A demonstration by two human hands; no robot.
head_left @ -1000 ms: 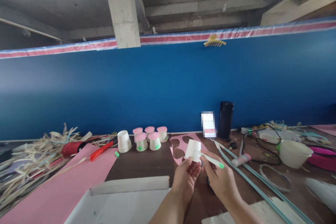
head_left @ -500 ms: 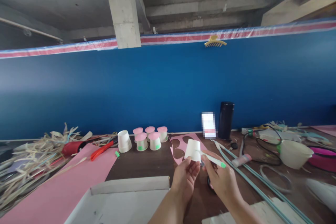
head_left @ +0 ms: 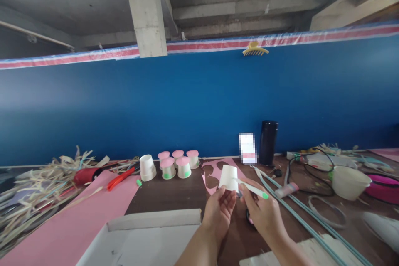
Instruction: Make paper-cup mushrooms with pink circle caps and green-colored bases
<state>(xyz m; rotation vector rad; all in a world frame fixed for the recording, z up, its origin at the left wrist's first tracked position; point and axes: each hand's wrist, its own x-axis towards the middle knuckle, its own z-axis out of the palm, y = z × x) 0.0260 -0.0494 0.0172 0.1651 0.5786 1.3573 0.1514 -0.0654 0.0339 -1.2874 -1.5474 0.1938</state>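
Observation:
A white paper cup [head_left: 228, 176], upside down, is held near its rim by my left hand [head_left: 219, 208]. In my right hand [head_left: 263, 210] is a white marker [head_left: 254, 188] with a green end, its tip at the cup's right side. Any mark under the tip is too small to make out. Behind the cup lies a pink paper sheet with round cut-outs [head_left: 229, 162]. Several upturned cups topped with pink paper discs [head_left: 183, 168] stand to the left, the front two bearing green marks. Beside them is a stack of plain white cups [head_left: 147, 168].
A small green cap [head_left: 139, 183] lies near red-handled scissors [head_left: 120, 178] on pink paper [head_left: 77, 220]. An open white box [head_left: 156, 220] sits in front. A phone [head_left: 248, 149] and black bottle [head_left: 268, 143] stand behind. Blue-green cords [head_left: 307, 212], a glue stick [head_left: 286, 190] and a white bowl [head_left: 350, 183] are right.
Almost nothing differs. Both hands stay in place, with the cup and marker shifted only very slightly.

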